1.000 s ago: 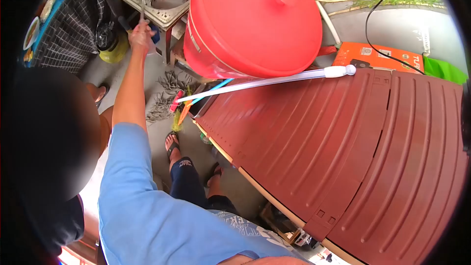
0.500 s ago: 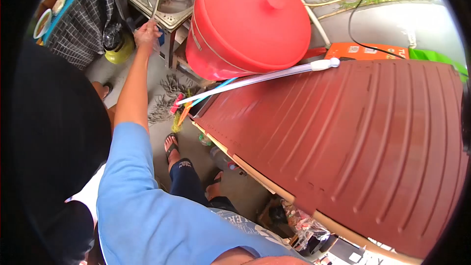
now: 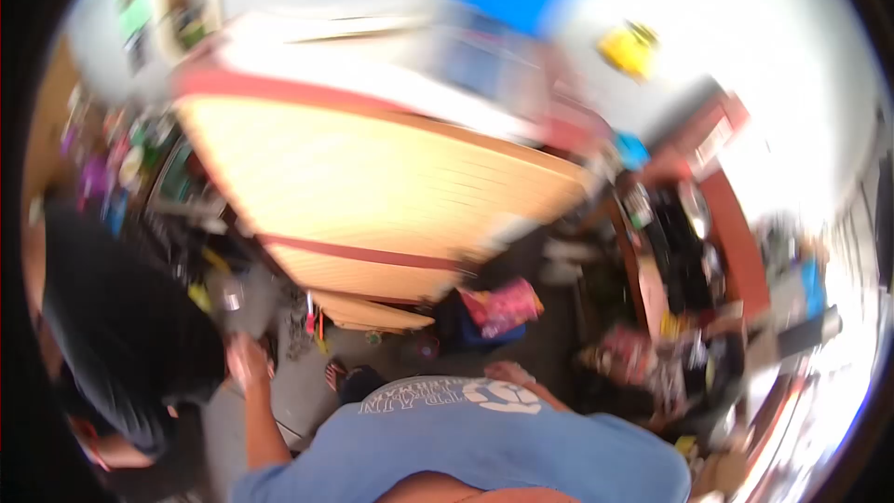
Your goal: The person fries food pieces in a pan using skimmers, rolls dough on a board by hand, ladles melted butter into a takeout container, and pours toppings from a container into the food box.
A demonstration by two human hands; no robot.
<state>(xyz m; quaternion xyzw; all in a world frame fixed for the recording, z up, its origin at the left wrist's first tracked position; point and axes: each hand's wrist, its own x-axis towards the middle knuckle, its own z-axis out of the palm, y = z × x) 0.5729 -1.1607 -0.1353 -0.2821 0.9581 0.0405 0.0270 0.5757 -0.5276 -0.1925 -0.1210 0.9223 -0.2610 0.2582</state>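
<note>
My left hand (image 3: 248,360) is low on the left, closed and smeared by motion. Just above it a blurred, shiny pale shape (image 3: 231,295) looks like the end of a thin-handled utensil held in that hand; its exact kind does not show. My right hand (image 3: 509,373) appears just past the front of my blue shirt, partly hidden by it. Its fingers are too blurred to read, and nothing can be made out in it.
A person in black (image 3: 126,331) stands close on my left. Ahead is a large cabinet with light wooden panels (image 3: 363,182). A pink package (image 3: 503,305) lies right of it. A cluttered reddish-brown shelf (image 3: 736,242) stands at the right.
The view has swung right, away from the sink and red bin, and blurred. My left arm has drawn back from the sink with the thin-handled utensil. My right hand has come into view.
</note>
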